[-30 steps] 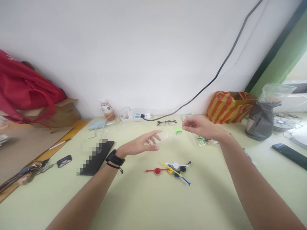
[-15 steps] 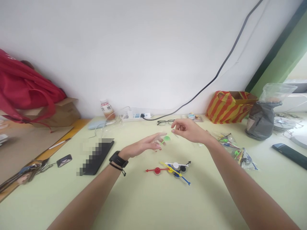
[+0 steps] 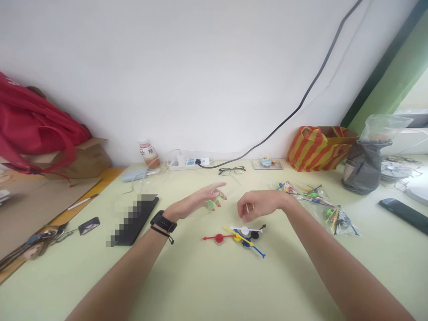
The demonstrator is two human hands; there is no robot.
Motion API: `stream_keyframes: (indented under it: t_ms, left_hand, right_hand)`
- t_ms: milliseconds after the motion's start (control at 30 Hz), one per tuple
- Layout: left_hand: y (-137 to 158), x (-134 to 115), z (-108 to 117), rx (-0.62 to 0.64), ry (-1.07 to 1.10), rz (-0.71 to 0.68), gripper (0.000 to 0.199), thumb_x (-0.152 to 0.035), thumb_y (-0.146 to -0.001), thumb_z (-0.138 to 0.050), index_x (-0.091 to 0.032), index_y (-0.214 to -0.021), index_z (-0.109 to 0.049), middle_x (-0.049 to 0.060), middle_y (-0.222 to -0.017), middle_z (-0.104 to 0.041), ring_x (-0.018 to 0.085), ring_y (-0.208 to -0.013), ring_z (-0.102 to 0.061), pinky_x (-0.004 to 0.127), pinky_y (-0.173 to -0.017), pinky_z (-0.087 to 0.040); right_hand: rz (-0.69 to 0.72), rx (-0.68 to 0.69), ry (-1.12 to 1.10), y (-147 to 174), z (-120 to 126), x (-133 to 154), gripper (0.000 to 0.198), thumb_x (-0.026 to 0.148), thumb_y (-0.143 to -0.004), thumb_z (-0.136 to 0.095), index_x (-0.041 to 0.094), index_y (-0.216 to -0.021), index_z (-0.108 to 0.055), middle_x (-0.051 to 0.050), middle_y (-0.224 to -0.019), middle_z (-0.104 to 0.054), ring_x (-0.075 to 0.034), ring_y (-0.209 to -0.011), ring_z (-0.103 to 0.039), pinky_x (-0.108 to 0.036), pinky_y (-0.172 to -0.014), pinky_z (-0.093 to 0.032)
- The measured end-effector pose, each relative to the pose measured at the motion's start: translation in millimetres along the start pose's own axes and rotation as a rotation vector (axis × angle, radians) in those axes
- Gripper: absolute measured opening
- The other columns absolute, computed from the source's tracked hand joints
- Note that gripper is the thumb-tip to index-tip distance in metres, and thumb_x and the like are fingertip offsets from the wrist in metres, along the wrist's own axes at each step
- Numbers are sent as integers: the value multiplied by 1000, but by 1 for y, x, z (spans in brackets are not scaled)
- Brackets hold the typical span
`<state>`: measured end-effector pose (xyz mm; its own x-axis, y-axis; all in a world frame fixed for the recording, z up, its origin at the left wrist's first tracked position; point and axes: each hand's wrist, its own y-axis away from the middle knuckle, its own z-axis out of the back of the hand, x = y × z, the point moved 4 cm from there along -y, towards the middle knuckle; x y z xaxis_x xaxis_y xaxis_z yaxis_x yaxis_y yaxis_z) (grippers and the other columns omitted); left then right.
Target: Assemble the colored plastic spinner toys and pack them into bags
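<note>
Green and small, an arrow spinner is held above the table in the fingers of the left hand, maybe so it won't drop. The right hand is curled in; I can't tell if it holds anything. Five more spinners lie bunched close by, likely for easy reach. Clear bags sit off right, perhaps out of the way.

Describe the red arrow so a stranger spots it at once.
On the pale green table, find the cluster of coloured arrows just below the right hand in view. The red arrow sticks out at its left end, pointing left, the only red one there.
</note>
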<state>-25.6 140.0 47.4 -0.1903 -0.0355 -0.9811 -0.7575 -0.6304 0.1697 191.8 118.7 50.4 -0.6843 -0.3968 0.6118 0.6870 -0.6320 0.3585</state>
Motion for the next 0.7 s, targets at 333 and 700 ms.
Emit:
stream_keyframes:
  t_ms: [333, 700]
  left_hand:
    - [-1, -1, -4, 35, 50, -17, 63, -47, -99, -54, -26, -156, -41, 13, -136, -58, 24, -111, -59, 37, -93, -45]
    - [0, -4, -5, 74, -2, -16, 65, -48, -99, -54, -28, -159, -38, 13, -137, -57, 23, -108, -57, 37, -95, -46]
  right_hand:
    - [-121, 165, -28, -11, -18, 0, 25, 35, -75, -75, 19, -93, -70, -2, -86, -74, -18, -74, -66, -24, -58, -43]
    - [-224, -414, -71, 49, 42, -17, 29, 43, -97, -48, 28, -112, -67, -7, -112, -69, -25, -98, -62, -33, -75, -49]
